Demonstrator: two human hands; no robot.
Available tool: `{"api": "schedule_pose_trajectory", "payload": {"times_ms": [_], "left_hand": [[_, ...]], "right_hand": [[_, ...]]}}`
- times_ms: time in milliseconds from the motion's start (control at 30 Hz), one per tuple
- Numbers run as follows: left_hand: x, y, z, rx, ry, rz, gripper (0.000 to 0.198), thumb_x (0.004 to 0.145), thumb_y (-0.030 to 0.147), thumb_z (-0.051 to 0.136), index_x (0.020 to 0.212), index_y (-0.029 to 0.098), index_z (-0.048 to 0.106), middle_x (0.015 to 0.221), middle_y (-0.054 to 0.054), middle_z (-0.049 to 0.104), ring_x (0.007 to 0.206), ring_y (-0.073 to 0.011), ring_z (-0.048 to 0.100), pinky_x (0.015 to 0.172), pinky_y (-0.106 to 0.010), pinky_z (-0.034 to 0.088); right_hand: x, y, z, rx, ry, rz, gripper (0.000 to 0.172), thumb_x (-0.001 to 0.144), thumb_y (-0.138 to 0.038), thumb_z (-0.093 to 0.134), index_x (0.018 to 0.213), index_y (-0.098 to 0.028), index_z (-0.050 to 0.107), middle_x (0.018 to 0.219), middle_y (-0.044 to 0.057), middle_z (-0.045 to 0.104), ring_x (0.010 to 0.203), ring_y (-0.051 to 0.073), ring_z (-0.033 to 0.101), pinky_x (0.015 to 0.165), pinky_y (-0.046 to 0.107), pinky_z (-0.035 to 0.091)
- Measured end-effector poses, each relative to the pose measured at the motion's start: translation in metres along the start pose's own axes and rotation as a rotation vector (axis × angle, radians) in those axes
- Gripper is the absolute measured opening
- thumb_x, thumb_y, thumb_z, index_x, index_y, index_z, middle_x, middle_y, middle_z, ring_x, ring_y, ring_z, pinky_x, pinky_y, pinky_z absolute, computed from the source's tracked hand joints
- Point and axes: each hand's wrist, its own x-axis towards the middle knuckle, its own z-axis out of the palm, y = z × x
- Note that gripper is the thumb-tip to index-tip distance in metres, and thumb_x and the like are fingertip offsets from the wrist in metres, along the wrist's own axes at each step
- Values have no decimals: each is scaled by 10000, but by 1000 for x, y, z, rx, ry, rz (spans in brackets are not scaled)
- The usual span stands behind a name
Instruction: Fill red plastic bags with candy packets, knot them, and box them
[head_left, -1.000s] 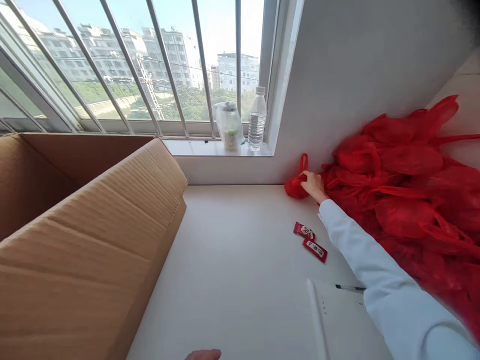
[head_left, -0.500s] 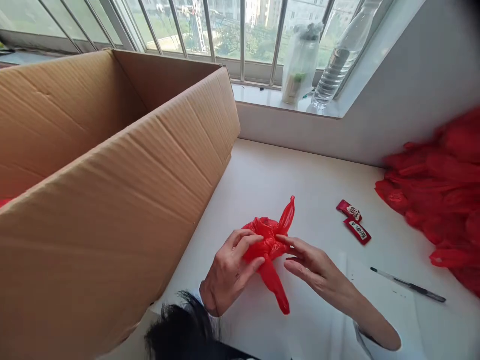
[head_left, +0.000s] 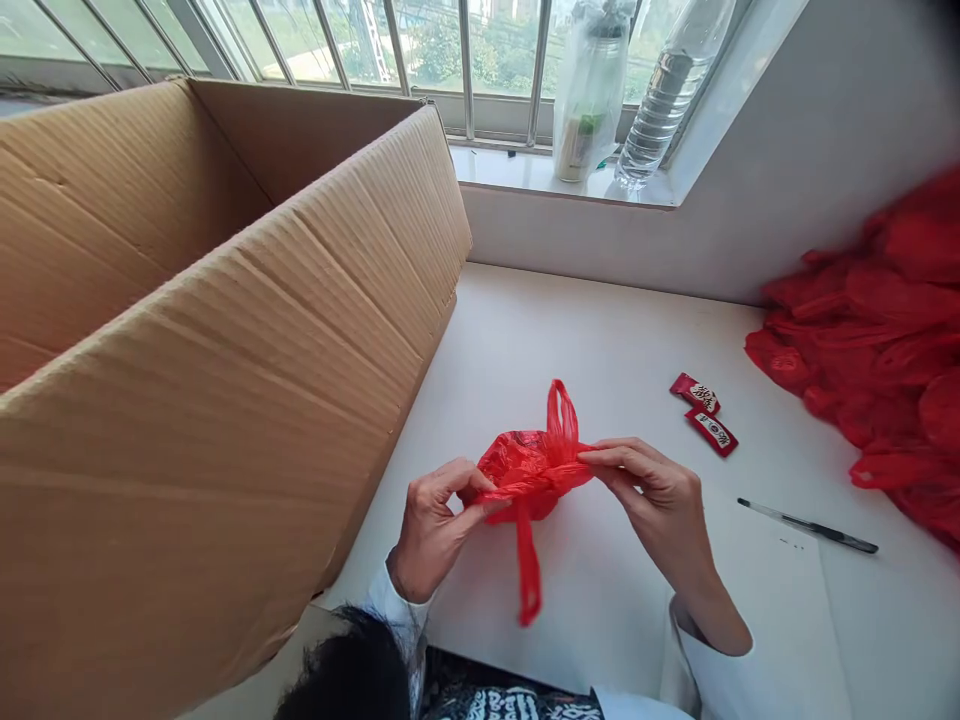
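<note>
A red plastic bag [head_left: 517, 460] lies bunched on the white table, its top twisted into a band that runs between my hands. One handle loop stands up at its back, and the other hangs toward me at the front. My left hand [head_left: 439, 515] pinches the band's left end between thumb and fingers. At the right end, my right hand [head_left: 656, 500] grips the plastic in the same way. What the bag contains is hidden.
A large open cardboard box [head_left: 360, 300] fills the left side. Two small red packets [head_left: 705, 415], a pen [head_left: 806, 525] and a paper sheet [head_left: 772, 600] lie to the right. Red bags [head_left: 892, 350] are heaped at the far right. A water bottle [head_left: 656, 120] stands on the windowsill.
Both hands have closed on the bag's top and spread apart, stretching it into a twisted band. The view has shifted slightly, and the front handle now hangs straighter.
</note>
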Motion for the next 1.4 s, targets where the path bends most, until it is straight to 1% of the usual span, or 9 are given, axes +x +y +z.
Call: {"api": "schedule_pose_trajectory", "payload": {"times_ms": [133,267,333,467,567,667,933,1133,1400], "left_hand": [[-11,-20,-8,-46,197,-78,245,898,293,517,683,174,503,600,46,502,546,-90,494,519,-193,432],[-24,-13,-16,12,199,-99,52,859,237,565,861,187,549,774,8,587,680,-128,581,604,-232,493],[-28,5,-17,68,173,-67,295,786,169,639,1066,213,557,1040,-43,600,932,-184,595,798,-303,505],[-22,45,-8,387,-2,298,501,781,75,637,1251,216,534,1288,-102,530,1230,-278,413,1029,-439,370],[-11,56,5,433,-89,489,314,838,79,600,1124,205,636,1084,-82,670,1106,-266,496,939,-414,408],[-5,48,12,236,-42,406,192,849,98,601,960,232,684,790,-9,679,827,-180,569,795,-337,424],[-11,25,1,-284,177,67,108,953,246,389,1036,256,459,794,16,529,655,-118,557,580,-235,483],[-17,55,-7,-275,43,30,494,715,347,754,1133,261,505,914,-2,548,819,-158,548,746,-288,454],[-10,73,-30,-286,-191,393,107,856,259,597,759,215,601,720,0,515,723,-154,457,824,-386,361]], "right_hand": [[-1,24,-27,-63,123,157,143,866,-316,596,923,-248,709,896,13,682,798,161,638,719,282,526],[-3,31,-57,-172,-57,155,245,863,-296,574,1100,-278,633,1173,31,616,1055,210,597,880,349,506],[-2,17,-63,-234,-157,15,371,859,-239,557,1226,-299,553,1323,40,524,1201,222,509,992,391,439],[1,-23,-49,-311,-400,-250,482,852,-215,574,1314,-293,462,1300,51,540,1196,216,493,1034,431,384],[1,-36,-30,-449,-511,-326,276,876,-226,563,1150,-257,584,1068,44,651,977,220,581,882,432,456],[-3,-31,-24,-423,-456,-241,197,924,-168,470,986,-241,642,880,13,670,789,163,597,656,296,466],[-13,-9,-43,-9,122,217,27,859,-255,590,884,-246,593,795,-20,608,705,110,586,628,203,492],[-20,-23,-43,126,98,162,288,805,-267,664,1078,-278,571,821,-13,605,694,116,581,596,208,498],[-24,-46,-59,252,-81,-27,113,849,-181,605,849,-285,651,750,-20,584,739,137,543,723,292,461]]}}
